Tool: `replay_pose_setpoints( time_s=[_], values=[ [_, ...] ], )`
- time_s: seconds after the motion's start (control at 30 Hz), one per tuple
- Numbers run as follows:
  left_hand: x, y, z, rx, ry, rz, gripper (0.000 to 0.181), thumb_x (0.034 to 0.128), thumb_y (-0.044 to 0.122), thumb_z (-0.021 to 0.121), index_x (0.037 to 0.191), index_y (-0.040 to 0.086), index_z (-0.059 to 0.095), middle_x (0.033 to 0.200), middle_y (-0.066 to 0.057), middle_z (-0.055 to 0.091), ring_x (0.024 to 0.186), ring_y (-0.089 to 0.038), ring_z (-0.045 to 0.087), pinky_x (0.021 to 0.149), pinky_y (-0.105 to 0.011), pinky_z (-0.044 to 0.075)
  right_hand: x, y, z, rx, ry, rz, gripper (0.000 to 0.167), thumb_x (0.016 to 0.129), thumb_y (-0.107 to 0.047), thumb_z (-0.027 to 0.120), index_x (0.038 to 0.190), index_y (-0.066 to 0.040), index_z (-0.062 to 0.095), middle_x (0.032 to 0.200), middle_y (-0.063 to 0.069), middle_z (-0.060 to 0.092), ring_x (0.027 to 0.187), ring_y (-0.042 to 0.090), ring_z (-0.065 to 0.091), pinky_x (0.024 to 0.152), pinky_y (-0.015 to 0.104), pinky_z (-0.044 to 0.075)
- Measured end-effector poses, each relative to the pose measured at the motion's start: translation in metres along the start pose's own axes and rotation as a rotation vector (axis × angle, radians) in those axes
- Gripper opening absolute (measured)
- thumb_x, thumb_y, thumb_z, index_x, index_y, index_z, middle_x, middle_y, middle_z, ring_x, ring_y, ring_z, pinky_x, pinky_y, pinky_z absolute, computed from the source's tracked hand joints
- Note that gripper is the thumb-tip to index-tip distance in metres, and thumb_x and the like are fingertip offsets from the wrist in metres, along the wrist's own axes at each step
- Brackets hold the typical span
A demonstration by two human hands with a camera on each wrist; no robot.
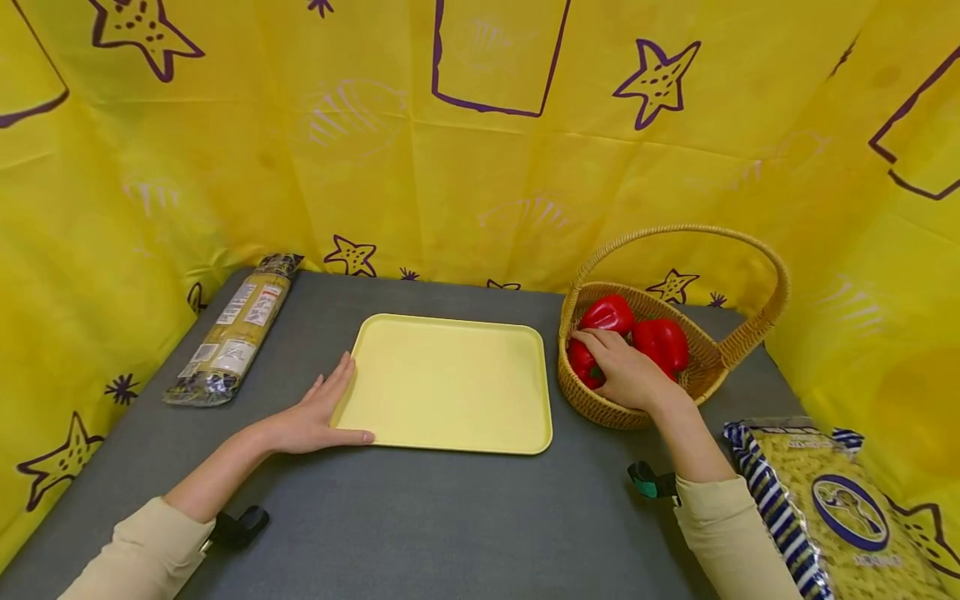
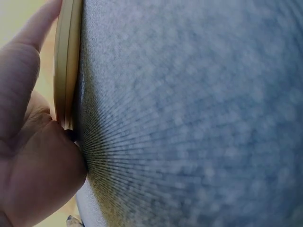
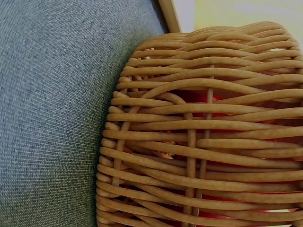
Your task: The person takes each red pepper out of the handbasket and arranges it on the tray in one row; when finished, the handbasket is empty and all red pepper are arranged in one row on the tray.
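A yellow rectangular tray [image 1: 450, 383] lies flat on the table. My left hand [image 1: 315, 421] rests at its lower left corner, fingers straight along the left side and thumb at the near edge. In the left wrist view the tray's rim [image 2: 68, 61] stands beside that hand [image 2: 38, 175]. My right hand [image 1: 626, 371] reaches into a wicker basket [image 1: 600, 408], its fingers and thumb bent round a red bell pepper [image 1: 583, 364]. Two more red bell peppers [image 1: 662, 343] are in the basket. The right wrist view shows mostly basket weave [image 3: 213, 142], which hides the hand.
A long pack of dry noodles or spaghetti [image 1: 240, 329] lies at the back left of the grey table [image 1: 450, 525]. At the front right is a bag of pasta [image 1: 847, 508]. The basket's tall handle [image 1: 682, 229] arches above it. Yellow cloth [image 1: 465, 192] surrounds the table's back and sides.
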State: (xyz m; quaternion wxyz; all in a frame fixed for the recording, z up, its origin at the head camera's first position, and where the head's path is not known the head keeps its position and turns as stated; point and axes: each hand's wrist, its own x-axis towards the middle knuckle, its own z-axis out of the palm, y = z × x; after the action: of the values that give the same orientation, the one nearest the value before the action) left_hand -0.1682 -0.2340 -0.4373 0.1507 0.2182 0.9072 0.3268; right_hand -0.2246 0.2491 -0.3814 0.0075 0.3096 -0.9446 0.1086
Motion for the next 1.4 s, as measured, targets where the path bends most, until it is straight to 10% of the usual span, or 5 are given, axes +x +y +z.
replay_pose_setpoints(
  time_s=[1.4],
  values=[
    [0.000,-0.003,0.002,0.000,0.028,-0.022,0.123,0.0816,0.050,0.074,0.151,-0.004,-0.012,0.158,-0.025,-0.015,0.145,-0.040,-0.010,0.112,-0.062,-0.002,-0.023,-0.008,-0.024,0.296,0.187,0.235,0.093,0.075,-0.040,0.084,0.147,-0.014,0.030,0.137,0.018,0.048,0.110,0.041,0.057,0.085,0.061,0.049]
  ],
)
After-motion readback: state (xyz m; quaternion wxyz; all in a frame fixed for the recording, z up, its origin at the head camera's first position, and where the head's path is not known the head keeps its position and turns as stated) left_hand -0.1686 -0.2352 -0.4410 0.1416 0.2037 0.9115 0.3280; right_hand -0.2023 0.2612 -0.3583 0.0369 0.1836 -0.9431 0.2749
